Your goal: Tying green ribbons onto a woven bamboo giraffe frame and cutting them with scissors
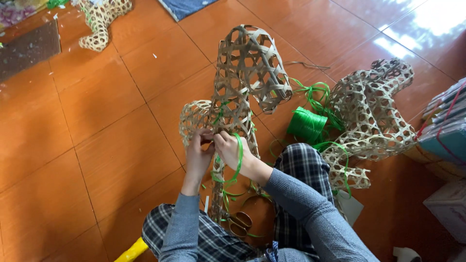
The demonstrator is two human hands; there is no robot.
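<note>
A woven bamboo lattice figure (245,73) stands on the orange tiled floor in front of my knees. My left hand (198,154) pinches the lattice at its middle joint. Touching it, my right hand (232,151) grips a green plastic string (239,157) that loops over the fingers and trails down along the figure's lower leg. Both hands meet at the same spot on the weave.
A spool of green string (307,125) lies right of the figure with loose loops. A second woven figure (371,116) lies further right, a third (99,22) at top left. Scissors (239,224) rest between my legs. Stacked packages (444,131) stand at the right edge.
</note>
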